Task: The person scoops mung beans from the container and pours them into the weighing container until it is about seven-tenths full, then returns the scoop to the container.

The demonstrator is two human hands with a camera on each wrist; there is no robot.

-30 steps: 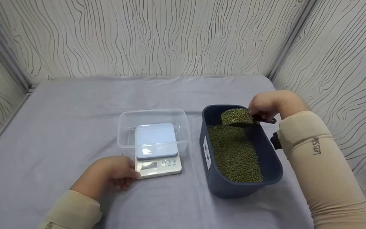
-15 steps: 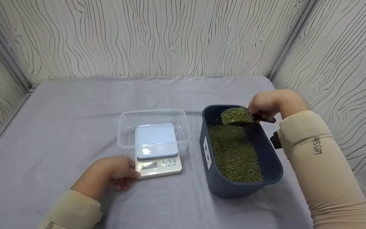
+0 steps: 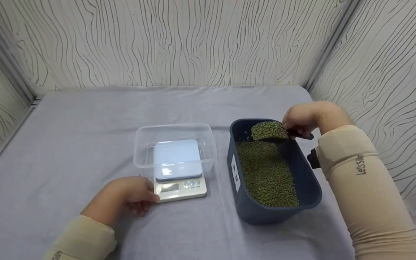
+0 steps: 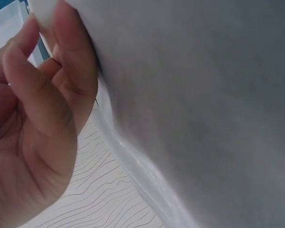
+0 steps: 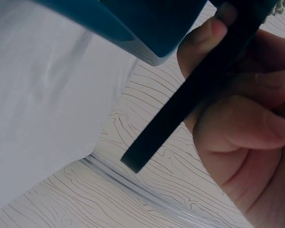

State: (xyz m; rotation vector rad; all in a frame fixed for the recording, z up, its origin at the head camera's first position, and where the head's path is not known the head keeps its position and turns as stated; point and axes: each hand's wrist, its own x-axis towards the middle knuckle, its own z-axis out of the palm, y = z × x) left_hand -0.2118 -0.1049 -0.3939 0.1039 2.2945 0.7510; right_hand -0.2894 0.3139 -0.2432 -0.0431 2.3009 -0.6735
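Note:
My right hand grips the dark handle of a scoop heaped with green beans, held over the far end of a dark blue bin that holds more beans. In the right wrist view the fingers of my right hand curl round the black handle. My left hand holds the near left corner of a white scale between thumb and fingers. A clear plastic container stands at the scale, its walls around the weighing plate. The left wrist view has my left hand with bent fingers.
A pale lilac cloth covers the table. Wood-patterned panels stand behind it and on both sides. A white label is on the bin's left wall.
Some beans appear against the bin's far inner wall, left of the scoop, where few or none showed before. Both hands have stayed nearly still.

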